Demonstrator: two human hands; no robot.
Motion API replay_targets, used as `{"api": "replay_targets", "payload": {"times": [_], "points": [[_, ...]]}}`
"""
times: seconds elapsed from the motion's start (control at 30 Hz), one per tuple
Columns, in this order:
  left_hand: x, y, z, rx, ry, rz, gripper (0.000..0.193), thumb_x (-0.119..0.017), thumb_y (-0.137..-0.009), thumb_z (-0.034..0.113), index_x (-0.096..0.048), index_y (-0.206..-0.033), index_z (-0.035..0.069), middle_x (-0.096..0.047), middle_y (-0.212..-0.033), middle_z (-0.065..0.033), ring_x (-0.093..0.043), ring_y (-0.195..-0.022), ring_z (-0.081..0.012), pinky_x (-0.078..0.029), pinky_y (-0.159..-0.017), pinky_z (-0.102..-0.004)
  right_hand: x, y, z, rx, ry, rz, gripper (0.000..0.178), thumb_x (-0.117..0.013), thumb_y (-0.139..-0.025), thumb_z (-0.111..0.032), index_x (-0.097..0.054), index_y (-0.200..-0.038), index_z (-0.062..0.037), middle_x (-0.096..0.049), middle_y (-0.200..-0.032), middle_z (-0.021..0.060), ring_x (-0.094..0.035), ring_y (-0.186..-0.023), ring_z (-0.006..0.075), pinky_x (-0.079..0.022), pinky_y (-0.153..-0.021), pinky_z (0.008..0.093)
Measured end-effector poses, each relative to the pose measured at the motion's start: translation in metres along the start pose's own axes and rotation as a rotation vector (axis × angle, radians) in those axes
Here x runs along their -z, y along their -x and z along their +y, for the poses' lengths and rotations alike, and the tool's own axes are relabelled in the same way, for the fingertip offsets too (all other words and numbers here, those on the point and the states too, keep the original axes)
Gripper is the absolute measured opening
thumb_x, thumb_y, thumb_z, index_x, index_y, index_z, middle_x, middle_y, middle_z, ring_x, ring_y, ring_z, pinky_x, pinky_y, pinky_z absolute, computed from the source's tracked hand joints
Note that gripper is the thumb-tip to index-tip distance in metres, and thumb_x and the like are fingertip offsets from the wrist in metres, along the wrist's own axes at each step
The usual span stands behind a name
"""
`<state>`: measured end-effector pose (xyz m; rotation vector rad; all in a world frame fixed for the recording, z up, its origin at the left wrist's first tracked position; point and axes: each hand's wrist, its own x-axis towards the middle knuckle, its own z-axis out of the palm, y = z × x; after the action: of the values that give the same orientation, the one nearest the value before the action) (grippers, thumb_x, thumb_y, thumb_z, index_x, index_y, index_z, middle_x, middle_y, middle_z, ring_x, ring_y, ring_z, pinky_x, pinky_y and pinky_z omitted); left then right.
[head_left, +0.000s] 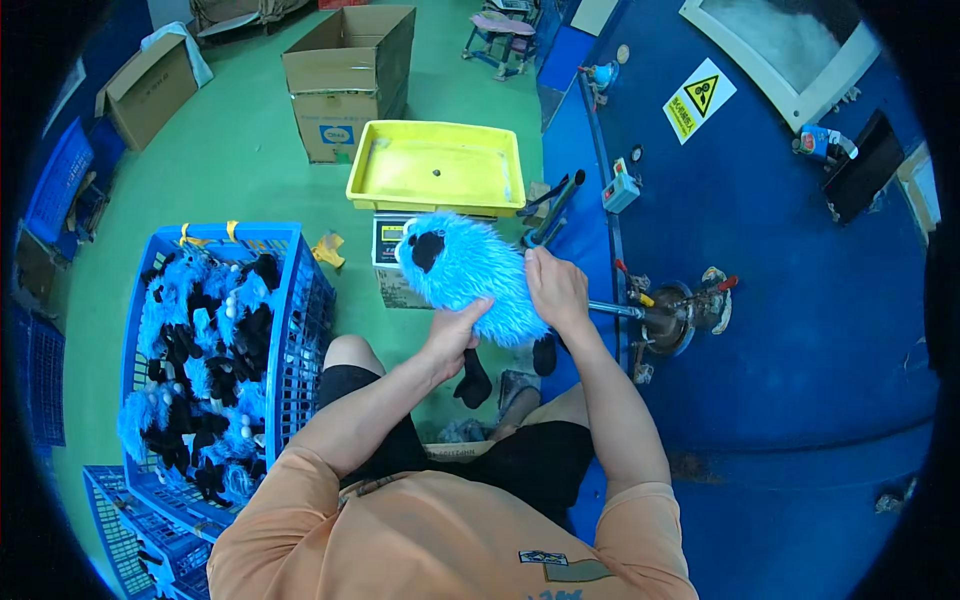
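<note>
left hand (455, 335): angled inward, gripping blue plush (470, 268) | right hand (562, 293): forward, gripping its right end

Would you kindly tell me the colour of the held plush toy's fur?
The plush toy has bright blue fur, seen best in the head view.

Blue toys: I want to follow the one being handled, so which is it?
The blue toy gripped by both the left hand and right hand. The other toys lie heaped in the basket, untouched by either.
</note>
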<state>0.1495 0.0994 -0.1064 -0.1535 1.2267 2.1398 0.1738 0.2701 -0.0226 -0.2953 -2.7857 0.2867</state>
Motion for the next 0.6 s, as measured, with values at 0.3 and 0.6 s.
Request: {"api": "replay_targets", "payload": {"times": [0.3,0.6], "points": [[0.014,0.004,0.007,-0.042,-0.004,0.006,0.031,-0.077,-0.086,0.026,-0.065,-0.107,0.007,-0.066,-0.087,-0.0013,-0.053,-0.062,-0.0074,-0.032,-0.047,-0.0189,-0.006,-0.005,-0.009,-0.029,-0.022,-0.064,0.032,-0.043,-0.102,-0.031,-0.061,-0.096,-0.0060,-0.069,-0.080,0.0217,-0.063,-0.073,0.0477,-0.047,-0.065,0.0552],[0.062,0.005,0.091,-0.104,-0.167,0.138,0.032,-0.073,-0.090,0.027,-0.062,-0.110,0.006,-0.064,-0.083,-0.0024,-0.054,-0.061,-0.0076,-0.036,-0.045,-0.0185,0.000,0.000,0.027,-0.023,-0.091,-0.096,0.042,-0.041,-0.102,-0.043,-0.061,-0.094,-0.0078,-0.069,-0.077,0.0187,-0.062,-0.072,0.0468,-0.047,-0.064,0.0527]]}}
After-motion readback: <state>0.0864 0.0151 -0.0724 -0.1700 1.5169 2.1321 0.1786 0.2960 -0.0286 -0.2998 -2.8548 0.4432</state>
